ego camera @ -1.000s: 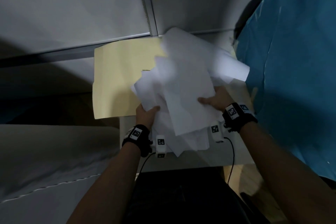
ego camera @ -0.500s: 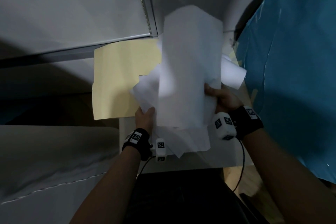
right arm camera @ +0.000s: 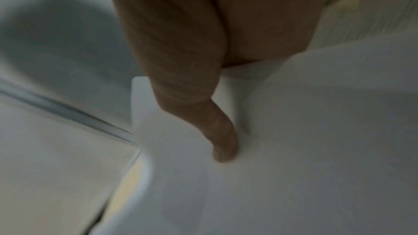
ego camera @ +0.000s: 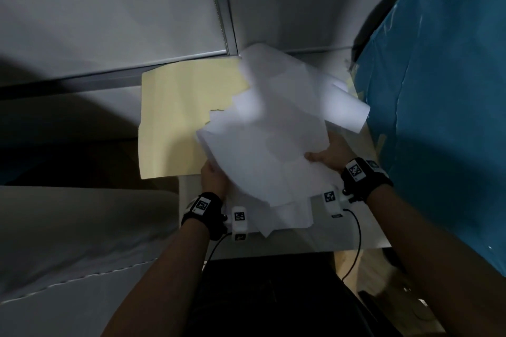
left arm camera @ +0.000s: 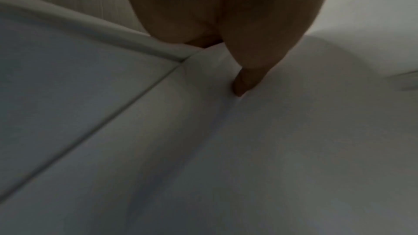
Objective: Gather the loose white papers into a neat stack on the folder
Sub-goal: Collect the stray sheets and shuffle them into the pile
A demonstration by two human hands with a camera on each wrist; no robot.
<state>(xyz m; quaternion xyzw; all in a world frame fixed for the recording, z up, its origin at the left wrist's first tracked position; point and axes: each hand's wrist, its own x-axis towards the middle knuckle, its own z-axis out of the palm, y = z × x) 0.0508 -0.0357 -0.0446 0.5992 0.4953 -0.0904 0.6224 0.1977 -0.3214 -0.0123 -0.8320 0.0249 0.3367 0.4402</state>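
A messy bundle of white papers [ego camera: 268, 145] fans out over the right half of an open pale yellow folder [ego camera: 175, 117] on a small white table [ego camera: 301, 241]. My left hand [ego camera: 215, 178] grips the bundle's near left edge, thumb [left arm camera: 246, 81] on top of the papers [left arm camera: 294, 149]. On the bundle's right edge my right hand [ego camera: 328, 154] pinches it, thumb [right arm camera: 222, 142] pressing down on the papers [right arm camera: 294, 149]. One sheet [ego camera: 345, 107] curls up at the far right. The other fingers of both hands are hidden under the sheets.
A grey wall with a metal strip [ego camera: 221, 8] rises behind the folder. A blue plastic sheet [ego camera: 438, 90] hangs close on the right. A grey surface [ego camera: 68, 227] lies to the left, below the table's level. Cables [ego camera: 356, 241] trail from both wrist cameras.
The right hand had lifted sheets upright and has brought them back down flat onto the bundle, moving toward me. The left hand has kept its grip in about the same place.
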